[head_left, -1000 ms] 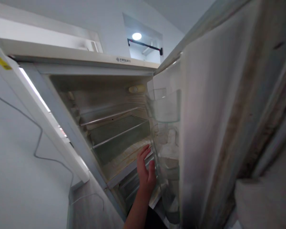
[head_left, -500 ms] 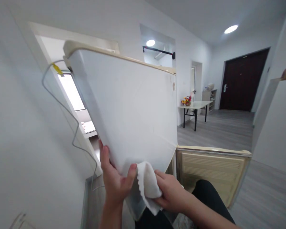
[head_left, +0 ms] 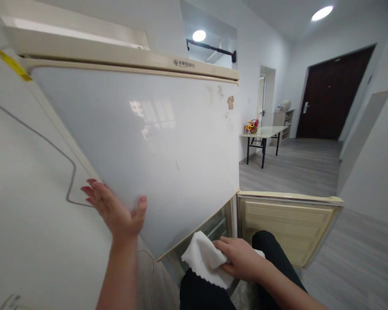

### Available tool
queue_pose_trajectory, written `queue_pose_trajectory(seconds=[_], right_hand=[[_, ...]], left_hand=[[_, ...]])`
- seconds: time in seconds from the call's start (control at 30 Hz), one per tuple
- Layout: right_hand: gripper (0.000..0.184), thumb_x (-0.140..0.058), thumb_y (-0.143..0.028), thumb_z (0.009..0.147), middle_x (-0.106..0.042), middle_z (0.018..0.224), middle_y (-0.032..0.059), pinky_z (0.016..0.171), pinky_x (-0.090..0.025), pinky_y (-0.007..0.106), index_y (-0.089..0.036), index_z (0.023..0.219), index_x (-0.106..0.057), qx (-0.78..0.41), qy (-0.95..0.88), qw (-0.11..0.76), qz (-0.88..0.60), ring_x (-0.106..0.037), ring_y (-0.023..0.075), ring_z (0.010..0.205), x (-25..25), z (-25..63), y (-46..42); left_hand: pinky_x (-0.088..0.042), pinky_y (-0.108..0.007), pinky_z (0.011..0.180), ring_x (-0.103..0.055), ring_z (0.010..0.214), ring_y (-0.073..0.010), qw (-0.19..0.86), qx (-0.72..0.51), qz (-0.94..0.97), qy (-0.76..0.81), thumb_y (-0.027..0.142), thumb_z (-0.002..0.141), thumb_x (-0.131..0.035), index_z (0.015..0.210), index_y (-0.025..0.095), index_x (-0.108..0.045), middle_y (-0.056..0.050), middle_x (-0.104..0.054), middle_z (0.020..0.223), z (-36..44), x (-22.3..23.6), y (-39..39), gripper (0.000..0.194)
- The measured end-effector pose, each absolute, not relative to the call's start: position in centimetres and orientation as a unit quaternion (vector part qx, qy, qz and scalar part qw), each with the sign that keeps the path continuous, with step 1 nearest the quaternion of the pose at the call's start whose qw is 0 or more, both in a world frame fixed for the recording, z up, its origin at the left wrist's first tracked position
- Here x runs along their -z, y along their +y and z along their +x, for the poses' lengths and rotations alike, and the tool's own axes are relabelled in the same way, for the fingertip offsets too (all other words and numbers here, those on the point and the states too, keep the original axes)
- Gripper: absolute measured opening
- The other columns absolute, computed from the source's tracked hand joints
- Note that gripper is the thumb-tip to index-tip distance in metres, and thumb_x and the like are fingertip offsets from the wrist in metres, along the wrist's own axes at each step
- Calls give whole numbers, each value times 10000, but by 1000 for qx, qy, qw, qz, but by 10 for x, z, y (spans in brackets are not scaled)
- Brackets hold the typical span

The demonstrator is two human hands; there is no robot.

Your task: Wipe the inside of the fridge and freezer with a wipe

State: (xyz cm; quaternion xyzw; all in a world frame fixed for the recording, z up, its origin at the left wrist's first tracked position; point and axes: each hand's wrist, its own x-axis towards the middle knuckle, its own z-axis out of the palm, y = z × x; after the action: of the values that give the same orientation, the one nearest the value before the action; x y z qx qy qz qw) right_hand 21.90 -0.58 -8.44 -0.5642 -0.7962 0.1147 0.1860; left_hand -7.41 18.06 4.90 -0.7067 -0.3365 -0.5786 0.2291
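Observation:
The white upper door of a refrigerator fills the middle of the view, with scuffs and a brown patch near its top right. My left hand lies against the door's left edge, fingers stretched out and thumb apart on the front face. In my right hand is a bunched white cloth, low over my knees, in front of the lower compartment. The lower door stands open to the right, its cream inner panel showing.
A grey cord with a yellow tag hangs by the wall at left. Farther back are a folding table bearing a flower basket, a shelf unit and a dark door.
The upper door has swung toward the refrigerator body, showing more of its front and top trim. My left hand moved left with its edge. My right hand and the cloth shifted right, away from the door.

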Motion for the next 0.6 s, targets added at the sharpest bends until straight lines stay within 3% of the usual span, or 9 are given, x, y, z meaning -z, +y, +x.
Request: queue_pose_trajectory(seconds=[0.1, 0.23, 0.4, 0.5, 0.6], right_hand=[[400, -639, -336, 814, -685, 1056, 46, 697, -365, 289, -256, 1206, -615, -129, -796, 161, -569, -674, 233, 898, 104, 231, -2], [361, -626, -320, 815, -696, 1056, 66, 712, -385, 291, -229, 1164, -628, -158, -792, 144, -572, -682, 246, 922, 122, 245, 7], [315, -573, -259, 828, -714, 1068, 106, 734, -429, 295, -190, 1123, -658, -200, -792, 100, -568, -699, 253, 925, 161, 257, 26], [355, -563, -217, 815, -723, 1097, 141, 769, -465, 316, -174, 1146, -683, -229, -783, 59, -575, -716, 283, 960, 201, 261, 33], [379, -559, -190, 801, -728, 1094, 173, 785, -499, 350, -160, 1147, -708, -256, -783, 31, -566, -724, 323, 977, 233, 264, 32]], left_hand=[[-14, -697, 1210, 33, 1545, -453, 242, 583, -701, -330, 544, 859, -644, 1602, 40, 9, -223, -11, 1693, -76, -47, 191, 1110], [-47, -659, 1239, -14, 1560, -405, 261, 581, -700, -322, 487, 900, -586, 1608, 63, -14, -175, -39, 1704, -75, -48, 192, 1004], [-94, -646, 1245, -75, 1561, -394, 295, 578, -676, -349, 449, 915, -599, 1597, 26, -71, -218, -79, 1691, -69, -41, 188, 961], [-85, -657, 1240, -16, 1564, -405, 314, 546, -670, -393, 413, 894, -649, 1586, 66, -233, -224, -51, 1692, -56, 4, 184, 879], [-48, -640, 1253, -52, 1569, -365, 282, 501, -708, -410, 332, 877, -684, 1581, 219, -321, -161, -194, 1682, -26, 100, 165, 800]])
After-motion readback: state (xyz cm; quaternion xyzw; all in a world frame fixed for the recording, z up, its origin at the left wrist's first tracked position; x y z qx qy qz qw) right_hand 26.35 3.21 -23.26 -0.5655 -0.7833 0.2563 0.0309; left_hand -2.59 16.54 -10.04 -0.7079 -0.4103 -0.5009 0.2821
